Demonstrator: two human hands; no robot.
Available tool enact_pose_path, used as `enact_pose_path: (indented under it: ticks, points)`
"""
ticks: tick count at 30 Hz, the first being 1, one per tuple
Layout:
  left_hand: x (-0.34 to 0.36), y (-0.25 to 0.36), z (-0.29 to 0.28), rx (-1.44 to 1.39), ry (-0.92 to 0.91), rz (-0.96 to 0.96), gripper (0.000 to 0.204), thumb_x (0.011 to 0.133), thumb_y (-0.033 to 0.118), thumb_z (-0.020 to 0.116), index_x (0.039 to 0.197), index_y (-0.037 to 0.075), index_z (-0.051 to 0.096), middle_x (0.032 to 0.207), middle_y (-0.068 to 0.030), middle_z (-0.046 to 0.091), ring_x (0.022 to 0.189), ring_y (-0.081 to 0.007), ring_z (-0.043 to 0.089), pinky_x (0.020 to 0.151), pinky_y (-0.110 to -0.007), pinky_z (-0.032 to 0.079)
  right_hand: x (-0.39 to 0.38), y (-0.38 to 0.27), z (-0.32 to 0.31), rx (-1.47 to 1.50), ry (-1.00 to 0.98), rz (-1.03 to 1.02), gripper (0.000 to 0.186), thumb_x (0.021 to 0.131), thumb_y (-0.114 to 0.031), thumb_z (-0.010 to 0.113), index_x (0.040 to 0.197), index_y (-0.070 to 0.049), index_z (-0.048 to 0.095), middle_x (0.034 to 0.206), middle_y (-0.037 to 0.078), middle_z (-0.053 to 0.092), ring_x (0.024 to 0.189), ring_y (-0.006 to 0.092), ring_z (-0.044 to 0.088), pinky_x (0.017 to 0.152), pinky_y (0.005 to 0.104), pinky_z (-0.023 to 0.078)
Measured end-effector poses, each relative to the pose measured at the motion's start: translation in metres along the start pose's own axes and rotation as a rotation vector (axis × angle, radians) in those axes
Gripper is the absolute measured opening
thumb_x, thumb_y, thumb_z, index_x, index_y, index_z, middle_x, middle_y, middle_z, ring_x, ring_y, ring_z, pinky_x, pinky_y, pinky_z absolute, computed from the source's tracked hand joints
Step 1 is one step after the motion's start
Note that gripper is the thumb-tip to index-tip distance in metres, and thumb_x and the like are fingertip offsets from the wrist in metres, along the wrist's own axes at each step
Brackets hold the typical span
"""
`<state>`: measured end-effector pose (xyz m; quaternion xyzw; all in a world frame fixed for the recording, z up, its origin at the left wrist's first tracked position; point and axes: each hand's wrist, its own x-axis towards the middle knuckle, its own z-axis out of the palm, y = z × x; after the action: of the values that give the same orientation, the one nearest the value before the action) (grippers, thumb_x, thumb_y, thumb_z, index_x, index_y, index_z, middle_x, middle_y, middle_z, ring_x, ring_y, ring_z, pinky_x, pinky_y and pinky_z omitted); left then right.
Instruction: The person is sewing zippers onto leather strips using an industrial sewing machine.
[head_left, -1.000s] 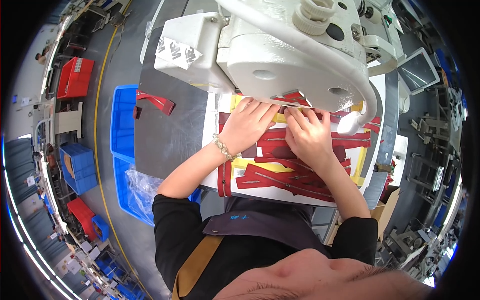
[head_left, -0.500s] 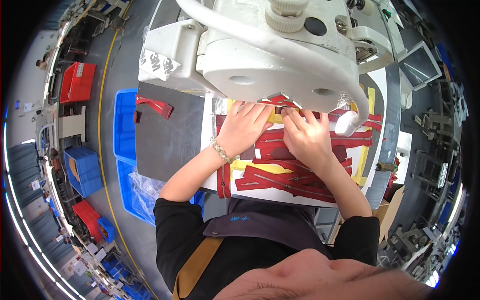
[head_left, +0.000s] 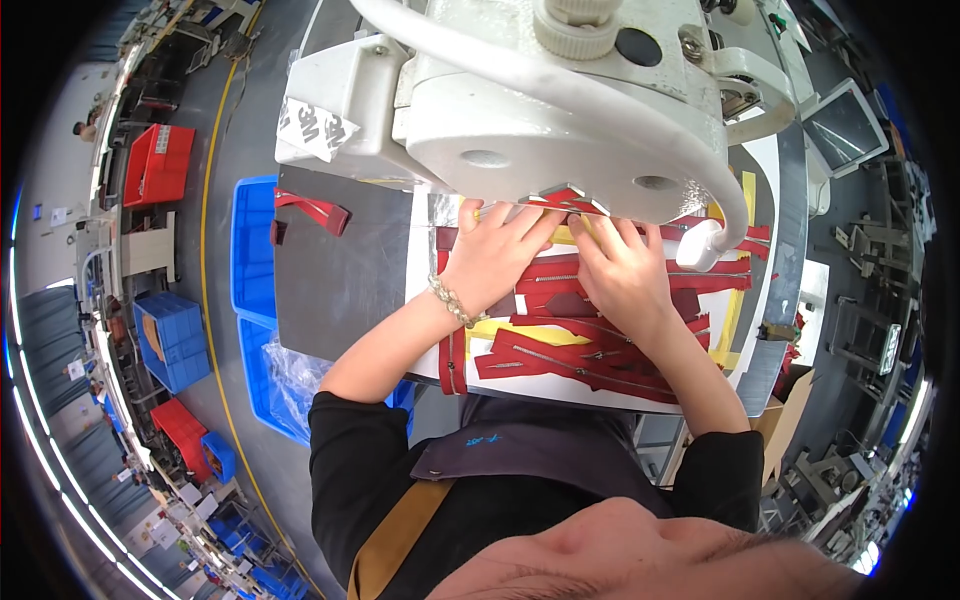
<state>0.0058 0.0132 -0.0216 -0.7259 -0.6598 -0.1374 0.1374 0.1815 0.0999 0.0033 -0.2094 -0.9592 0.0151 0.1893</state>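
Two hands at centre, beneath white sewing machine (head_left: 560, 110) filling 12 o'clock. Machine head now looms larger and lower than a second ago; hands have crept toward 12, fingertips now tucked under its arm, so feeding appears under way. Grey table (head_left: 340, 290) at 9 o'clock; blue bins (head_left: 255, 260) beyond. Red zipper pieces (head_left: 580, 355) piled on white board, 5 o'clock of hands. Left hand (head_left: 495, 260) flat, fingers spread, pressing red strip (head_left: 545, 205). Right hand (head_left: 625, 275) curled over same strip; pinch hidden, cannot tell.
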Motion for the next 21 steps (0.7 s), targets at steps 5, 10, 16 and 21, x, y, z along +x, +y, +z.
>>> enact_pose_path:
  ticks: [5,10,16,21]
  points:
    - [0.0010,-0.0010,-0.0045,-0.029,-0.079,-0.003,0.034,0.085,0.022,0.057,0.118,0.023,0.061,0.107,0.0096,0.057,0.092,-0.0113,0.053,0.091,-0.043,0.033,-0.0004,-0.0010,0.0013,0.037,-0.011,0.024,0.041,0.071,-0.007,0.066,0.111,-0.005,0.063,0.105,0.007,0.059,0.096,0.0236,0.057,0.089,0.0392,0.042]
    - [-0.0003,0.0000,-0.0043,-0.015,-0.081,-0.012,0.036,0.084,0.019,0.055,0.120,0.022,0.060,0.107,0.0095,0.057,0.094,-0.0117,0.053,0.092,-0.044,0.032,-0.0003,-0.0016,0.0028,0.078,0.025,0.039,0.040,0.071,-0.004,0.066,0.110,-0.004,0.063,0.104,0.007,0.059,0.094,0.0243,0.058,0.088,0.0383,0.043]
    - [-0.0007,-0.0018,-0.0033,-0.057,-0.106,-0.013,0.038,0.084,0.018,0.054,0.122,0.021,0.060,0.114,0.0101,0.058,0.102,-0.0120,0.051,0.094,-0.047,0.030,0.0010,0.0006,0.0028,0.077,0.016,0.036,0.041,0.067,-0.005,0.066,0.108,-0.003,0.064,0.112,0.005,0.058,0.100,0.0237,0.057,0.091,0.0389,0.043]
    - [0.0019,-0.0027,-0.0038,-0.087,-0.116,-0.020,0.038,0.085,0.018,0.055,0.122,0.021,0.060,0.115,0.0103,0.058,0.104,-0.0124,0.051,0.094,-0.048,0.030,0.0023,0.0010,0.0018,0.085,0.018,0.039,0.041,0.066,-0.005,0.066,0.107,-0.003,0.065,0.108,0.005,0.058,0.099,0.0237,0.057,0.090,0.0367,0.044]
